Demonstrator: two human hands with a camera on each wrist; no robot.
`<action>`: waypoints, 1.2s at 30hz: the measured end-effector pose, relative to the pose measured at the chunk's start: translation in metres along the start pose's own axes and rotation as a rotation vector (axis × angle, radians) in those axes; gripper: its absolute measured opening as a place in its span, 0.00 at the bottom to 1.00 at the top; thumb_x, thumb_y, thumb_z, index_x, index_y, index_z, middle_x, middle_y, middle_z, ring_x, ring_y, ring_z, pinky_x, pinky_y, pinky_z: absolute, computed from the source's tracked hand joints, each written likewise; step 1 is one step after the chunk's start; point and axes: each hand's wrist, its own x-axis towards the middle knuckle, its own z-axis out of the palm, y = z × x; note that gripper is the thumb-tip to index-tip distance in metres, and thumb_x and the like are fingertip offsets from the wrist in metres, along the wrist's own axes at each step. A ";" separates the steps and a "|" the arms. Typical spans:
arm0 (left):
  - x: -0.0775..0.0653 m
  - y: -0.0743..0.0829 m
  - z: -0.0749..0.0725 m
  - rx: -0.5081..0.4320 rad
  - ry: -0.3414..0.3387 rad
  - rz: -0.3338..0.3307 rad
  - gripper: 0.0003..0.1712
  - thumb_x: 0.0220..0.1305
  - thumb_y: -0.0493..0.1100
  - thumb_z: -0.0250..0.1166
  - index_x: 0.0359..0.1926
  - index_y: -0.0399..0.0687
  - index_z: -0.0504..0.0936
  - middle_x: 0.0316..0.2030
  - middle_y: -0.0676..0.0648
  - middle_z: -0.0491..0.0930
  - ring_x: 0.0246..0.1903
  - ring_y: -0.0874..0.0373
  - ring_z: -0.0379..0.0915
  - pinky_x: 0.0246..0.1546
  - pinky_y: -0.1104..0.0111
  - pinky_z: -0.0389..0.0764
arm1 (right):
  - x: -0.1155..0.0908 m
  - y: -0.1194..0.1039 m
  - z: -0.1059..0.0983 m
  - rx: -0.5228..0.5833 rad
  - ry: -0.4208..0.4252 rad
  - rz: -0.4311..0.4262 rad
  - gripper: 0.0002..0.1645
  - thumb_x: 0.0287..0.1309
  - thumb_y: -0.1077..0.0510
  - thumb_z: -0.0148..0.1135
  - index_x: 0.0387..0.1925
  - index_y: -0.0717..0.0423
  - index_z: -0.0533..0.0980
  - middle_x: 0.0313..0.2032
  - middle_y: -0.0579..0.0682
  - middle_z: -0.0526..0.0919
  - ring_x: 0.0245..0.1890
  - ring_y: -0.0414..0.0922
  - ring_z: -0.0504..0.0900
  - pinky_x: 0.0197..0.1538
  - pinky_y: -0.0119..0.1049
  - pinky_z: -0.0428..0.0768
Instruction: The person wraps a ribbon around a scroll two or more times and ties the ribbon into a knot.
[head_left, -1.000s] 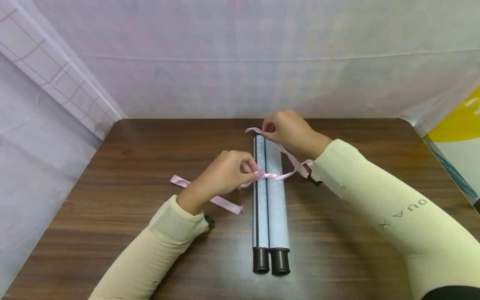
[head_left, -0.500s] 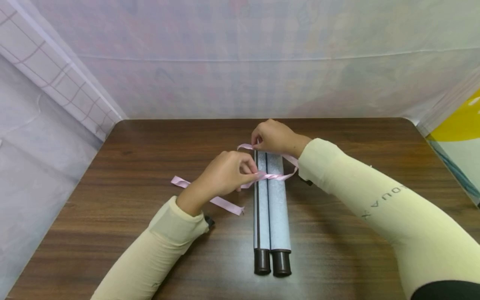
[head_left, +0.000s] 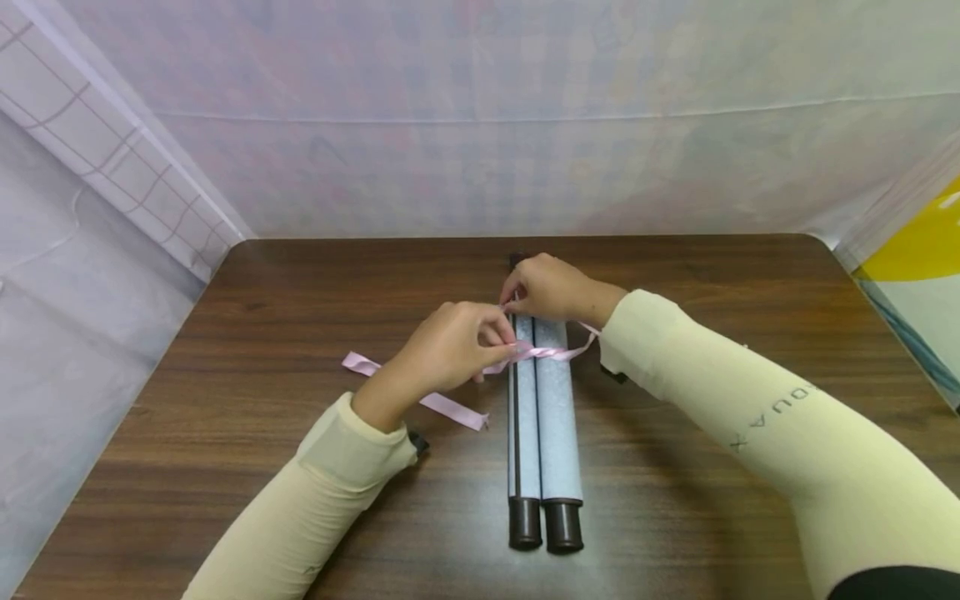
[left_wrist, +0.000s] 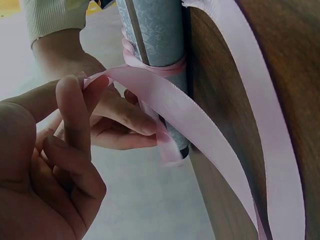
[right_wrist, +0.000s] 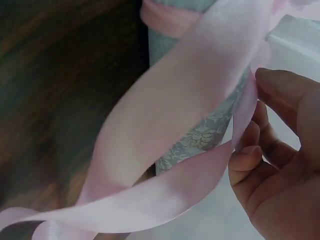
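A scroll [head_left: 558,442] rolled from both ends lies lengthwise on the table, its pale blue patterned rolls side by side with dark brown end knobs. Pink ribbon [head_left: 551,354] wraps round its middle and looks twisted on top. My left hand [head_left: 450,346] pinches the ribbon between thumb and forefinger at the scroll's left edge. Over the far half of the scroll, my right hand [head_left: 551,287] pinches another length of the ribbon. In the right wrist view the ribbon [right_wrist: 175,80] forms a loose loop beside the patterned roll [right_wrist: 195,140]. My right hand hides part of the scroll's far end.
A loose ribbon tail [head_left: 453,410] lies on the brown wooden table [head_left: 247,467], passing under my left wrist. Whitish curtains [head_left: 480,167] hang behind the table and at its left. Something yellow [head_left: 918,242] shows beyond the right edge.
My right hand has moved left and towards me, carrying its ribbon length over the scroll. Its loop on the right has drawn in. My left hand has stayed in place, pinching the ribbon.
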 end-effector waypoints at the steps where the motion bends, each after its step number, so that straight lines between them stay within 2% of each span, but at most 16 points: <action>1: 0.000 0.000 0.000 0.001 0.000 0.000 0.07 0.58 0.51 0.66 0.31 0.55 0.81 0.26 0.53 0.86 0.15 0.55 0.77 0.21 0.66 0.78 | -0.002 0.000 0.000 0.008 0.014 0.004 0.06 0.54 0.57 0.65 0.33 0.51 0.85 0.29 0.46 0.84 0.27 0.40 0.75 0.31 0.36 0.76; 6: 0.000 0.000 -0.001 0.002 0.004 -0.005 0.05 0.58 0.48 0.66 0.31 0.54 0.80 0.26 0.54 0.85 0.14 0.54 0.77 0.20 0.67 0.78 | -0.009 0.002 -0.003 0.038 0.097 0.026 0.07 0.55 0.58 0.63 0.35 0.51 0.85 0.27 0.47 0.80 0.27 0.41 0.73 0.30 0.36 0.75; 13: 0.000 0.000 0.000 0.003 0.008 -0.016 0.05 0.58 0.48 0.66 0.31 0.54 0.81 0.25 0.55 0.85 0.15 0.54 0.77 0.20 0.67 0.77 | -0.025 0.002 -0.008 0.117 0.172 0.041 0.06 0.55 0.60 0.62 0.34 0.53 0.84 0.28 0.47 0.79 0.27 0.41 0.73 0.29 0.36 0.75; 20: 0.002 0.001 0.000 0.001 -0.003 -0.006 0.05 0.58 0.47 0.66 0.31 0.52 0.82 0.25 0.51 0.85 0.15 0.59 0.75 0.17 0.67 0.77 | -0.052 -0.005 -0.003 0.193 0.296 -0.049 0.04 0.51 0.61 0.66 0.31 0.56 0.84 0.24 0.47 0.80 0.21 0.39 0.71 0.24 0.35 0.74; 24: 0.002 0.001 -0.001 0.002 0.007 0.015 0.04 0.58 0.46 0.67 0.31 0.52 0.82 0.24 0.50 0.85 0.14 0.61 0.74 0.16 0.68 0.77 | -0.066 -0.013 0.003 0.268 0.344 -0.058 0.04 0.50 0.62 0.66 0.30 0.57 0.84 0.23 0.48 0.80 0.21 0.39 0.72 0.22 0.34 0.75; 29: 0.001 -0.001 -0.001 0.021 0.017 0.032 0.05 0.57 0.46 0.67 0.31 0.51 0.84 0.20 0.50 0.83 0.13 0.61 0.73 0.13 0.71 0.73 | -0.075 -0.024 0.013 0.324 0.345 -0.044 0.04 0.49 0.63 0.67 0.30 0.54 0.84 0.23 0.47 0.79 0.23 0.39 0.73 0.23 0.34 0.76; 33: 0.000 -0.002 -0.001 0.026 0.031 0.041 0.04 0.56 0.47 0.68 0.31 0.52 0.84 0.22 0.49 0.83 0.13 0.61 0.71 0.12 0.72 0.70 | -0.077 -0.029 0.019 0.355 0.333 -0.016 0.05 0.49 0.62 0.68 0.31 0.53 0.83 0.23 0.47 0.79 0.23 0.39 0.74 0.24 0.34 0.76; 36: 0.000 -0.002 0.000 0.025 0.045 0.043 0.03 0.56 0.46 0.68 0.29 0.54 0.84 0.25 0.52 0.83 0.14 0.61 0.71 0.13 0.71 0.71 | -0.079 -0.032 0.021 0.373 0.342 -0.006 0.06 0.49 0.63 0.68 0.32 0.54 0.83 0.23 0.48 0.79 0.23 0.39 0.74 0.24 0.35 0.77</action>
